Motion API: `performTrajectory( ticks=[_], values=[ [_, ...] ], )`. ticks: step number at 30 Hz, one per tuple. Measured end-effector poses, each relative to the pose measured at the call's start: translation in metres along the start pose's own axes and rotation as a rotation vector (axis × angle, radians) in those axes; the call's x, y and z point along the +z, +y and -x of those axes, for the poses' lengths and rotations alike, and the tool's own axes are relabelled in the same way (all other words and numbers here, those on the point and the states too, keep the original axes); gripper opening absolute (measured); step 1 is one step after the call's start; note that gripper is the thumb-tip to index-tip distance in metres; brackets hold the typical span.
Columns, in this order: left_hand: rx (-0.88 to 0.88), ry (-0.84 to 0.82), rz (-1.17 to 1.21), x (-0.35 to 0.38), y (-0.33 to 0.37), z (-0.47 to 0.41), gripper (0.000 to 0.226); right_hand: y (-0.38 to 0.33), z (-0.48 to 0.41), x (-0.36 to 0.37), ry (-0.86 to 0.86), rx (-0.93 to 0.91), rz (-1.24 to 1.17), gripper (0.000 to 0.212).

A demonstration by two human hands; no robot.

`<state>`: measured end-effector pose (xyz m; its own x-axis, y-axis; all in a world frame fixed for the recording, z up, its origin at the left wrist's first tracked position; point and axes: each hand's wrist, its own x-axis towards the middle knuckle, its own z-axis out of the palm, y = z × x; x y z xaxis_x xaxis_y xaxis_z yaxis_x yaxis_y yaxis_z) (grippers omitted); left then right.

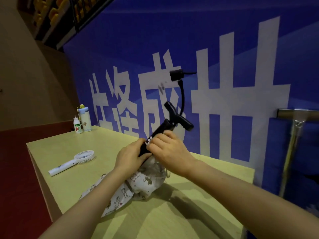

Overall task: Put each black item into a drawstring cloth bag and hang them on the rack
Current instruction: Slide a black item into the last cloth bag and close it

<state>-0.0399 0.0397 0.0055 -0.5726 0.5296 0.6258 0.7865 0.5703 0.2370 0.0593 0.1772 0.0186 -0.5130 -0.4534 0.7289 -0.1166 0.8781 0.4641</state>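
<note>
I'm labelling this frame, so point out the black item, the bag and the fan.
black item (161,129), head view, on its upper shaft.
bag (138,182), head view, on its printed cloth side.
fan (85,156), head view, on its round grille.

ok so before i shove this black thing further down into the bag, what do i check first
1. Grip: left hand and right hand both hold the black item by its shaft: ok.
2. Lower end started into the cloth bag: ok.
3. Item fully inside: not ok; its handle and hose stick out well above the bag.
4. Drawstring free to pull: cannot tell; the hands cover the bag's mouth.
5. Bag supported: ok; it rests on the table.
6. Rack has a free spot: cannot tell; only part of it shows at the right.
</note>
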Motion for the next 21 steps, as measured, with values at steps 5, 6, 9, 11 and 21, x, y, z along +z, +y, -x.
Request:
performTrajectory(
  ticks=[5, 6, 9, 11, 21],
  values=[
    [-0.102, 0.049, 0.214, -0.010, 0.002, -0.002, 0.037, -0.023, 0.021, 0.023, -0.668, 0.854, -0.464, 0.047],
    [-0.139, 0.047, 0.255, -0.011, 0.004, -0.004, 0.039, -0.025, 0.019, 0.028, -0.748, 0.876, -0.510, 0.038],
    [-0.223, 0.068, 0.308, -0.015, 0.005, -0.011, 0.044, -0.016, -0.005, 0.026, -0.550, 1.069, -0.832, 0.028],
    [-0.258, 0.081, 0.309, -0.022, 0.006, -0.019, 0.048, 0.004, -0.030, 0.013, -0.224, 1.355, -1.260, 0.028],
    [-0.447, 0.104, 1.024, -0.087, 0.071, -0.069, 0.018, 0.047, -0.083, -0.029, 0.164, 1.363, -1.499, 0.025]
  ],
)
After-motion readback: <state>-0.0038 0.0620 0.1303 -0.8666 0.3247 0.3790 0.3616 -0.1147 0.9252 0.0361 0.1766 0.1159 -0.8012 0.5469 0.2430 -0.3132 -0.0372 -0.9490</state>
